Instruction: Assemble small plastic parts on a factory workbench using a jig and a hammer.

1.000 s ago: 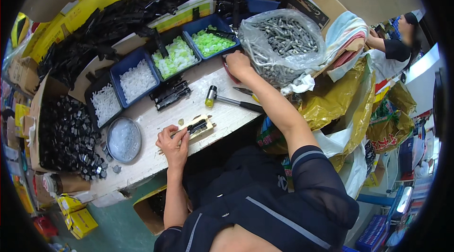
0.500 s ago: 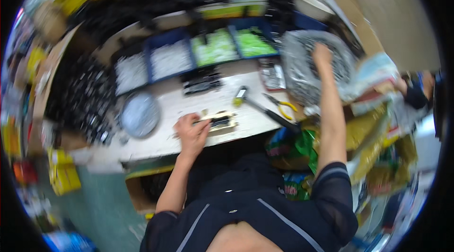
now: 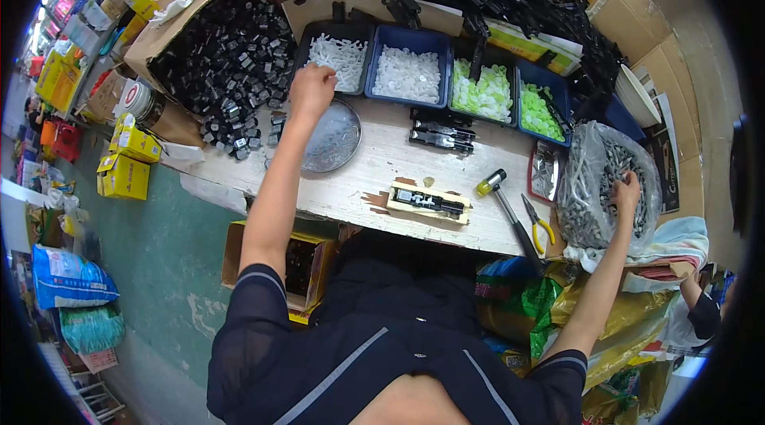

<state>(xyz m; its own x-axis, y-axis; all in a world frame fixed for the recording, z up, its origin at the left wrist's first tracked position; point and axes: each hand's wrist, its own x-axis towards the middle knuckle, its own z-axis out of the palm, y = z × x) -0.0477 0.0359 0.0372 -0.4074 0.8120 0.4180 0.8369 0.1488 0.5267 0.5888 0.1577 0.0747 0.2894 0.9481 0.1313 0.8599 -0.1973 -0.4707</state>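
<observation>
My left hand [image 3: 313, 90] is raised at the left front of a dark bin of small white plastic parts [image 3: 339, 58], beside a round metal dish [image 3: 343, 138]. Its fingers are curled together, and anything between them is hidden. My right hand [image 3: 627, 195] reaches into a clear plastic bag of small grey metal parts [image 3: 612, 160]. Those fingers are bunched in a pinch; what they hold cannot be made out. Between the hands, near the table's front edge, a pale wooden fixture [image 3: 397, 200] carries a black and silver mechanism [image 3: 430, 201].
A hammer [image 3: 510, 214] and yellow-handled pliers [image 3: 542, 226] lie right of the fixture. Behind are blue bins of white discs [image 3: 408, 74] and green pieces [image 3: 482, 94]. Black assemblies [image 3: 441, 136] lie mid-table. A carton of black parts [image 3: 231, 66] tips open at left.
My left hand has left the wooden fixture and moved forward and left to the white parts bin. My right hand stays in the bag. The whole view has shifted.
</observation>
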